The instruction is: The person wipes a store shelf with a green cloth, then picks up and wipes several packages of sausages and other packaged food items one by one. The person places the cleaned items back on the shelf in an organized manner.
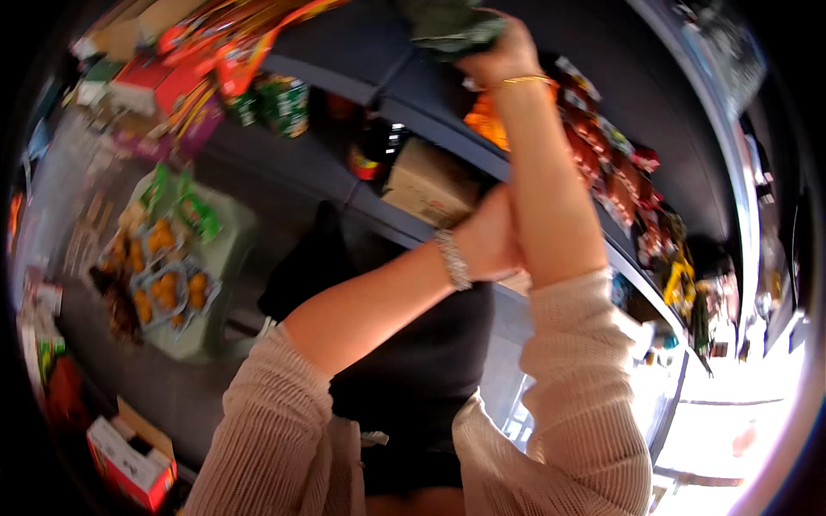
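My right hand (510, 55) is stretched out over a dark shelf (352, 42), closed on a dark green cloth (455, 35) that runs off the top edge. A thin gold bracelet circles that wrist. My left hand (487, 238) is at my right forearm, the fingers hidden behind it; whether it grips anything does not show. On its wrist is a silvery band (453, 259). Close to my left hand, on a lower shelf, stands a brown cardboard box (431, 180). An orange packet (487, 122) lies beside my right forearm.
Red snack packets (590, 151) line the shelf at right. Dark bottles (381, 145) and green packets (284, 106) stand on a lower level. A pale green plastic stool (226, 258) at left bears bagged orange-brown food (164, 290). An opened carton (132, 461) is at lower left.
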`<state>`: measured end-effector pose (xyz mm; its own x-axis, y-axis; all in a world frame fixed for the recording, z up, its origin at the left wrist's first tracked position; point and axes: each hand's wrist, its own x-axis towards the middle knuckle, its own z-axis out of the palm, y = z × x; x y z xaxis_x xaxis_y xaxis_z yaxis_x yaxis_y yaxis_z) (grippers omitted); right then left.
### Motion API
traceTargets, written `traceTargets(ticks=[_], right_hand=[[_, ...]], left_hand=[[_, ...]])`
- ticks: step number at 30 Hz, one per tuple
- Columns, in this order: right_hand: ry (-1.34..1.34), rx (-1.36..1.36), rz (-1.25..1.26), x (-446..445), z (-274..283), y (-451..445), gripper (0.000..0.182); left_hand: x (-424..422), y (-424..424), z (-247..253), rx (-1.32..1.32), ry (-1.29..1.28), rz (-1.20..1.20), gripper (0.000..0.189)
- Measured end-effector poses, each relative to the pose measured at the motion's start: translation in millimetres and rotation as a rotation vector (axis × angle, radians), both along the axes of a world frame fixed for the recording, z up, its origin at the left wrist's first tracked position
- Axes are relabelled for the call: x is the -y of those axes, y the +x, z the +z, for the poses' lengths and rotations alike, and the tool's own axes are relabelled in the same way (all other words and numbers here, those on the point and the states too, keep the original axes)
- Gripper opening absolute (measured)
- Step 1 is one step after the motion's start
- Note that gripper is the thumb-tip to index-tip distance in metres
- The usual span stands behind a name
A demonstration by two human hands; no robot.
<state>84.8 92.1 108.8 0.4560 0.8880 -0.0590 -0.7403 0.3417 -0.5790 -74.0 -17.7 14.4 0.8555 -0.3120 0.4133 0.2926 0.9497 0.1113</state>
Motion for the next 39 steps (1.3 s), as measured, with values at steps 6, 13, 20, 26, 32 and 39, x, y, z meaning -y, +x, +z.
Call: traceTargets(ticks=[6, 13, 20, 26, 32, 39], right_hand=[[-0.223, 0.182, -0.327, 30, 27, -24, 0.035], [0.116, 0.215, -0.126, 69, -13, -23, 0.035], [0.386, -0.030, -0.220, 79, -72, -94, 0.043], [0.360, 0.059, -0.258, 62, -75, -102, 0.039], [0.089, 0.145, -0.448, 68, -66, -121, 0.039], [-0.051, 0.901, -0.560, 69, -62, -138, 0.046]], left_hand=[[15, -14, 21, -0.458, 0.235, -0.116, 0.027], [-83, 7, 4, -0.569, 0.031, 0.617, 0.017], [-142, -32, 38, -0.473, 0.808, 1.144, 0.026], [-139, -31, 37, -0.287, 1.144, 1.248, 0.038], [-136, -26, 36, -0.415, 0.931, 1.620, 0.034], [-143, -35, 44, -0.468, 0.838, 1.479, 0.033]])
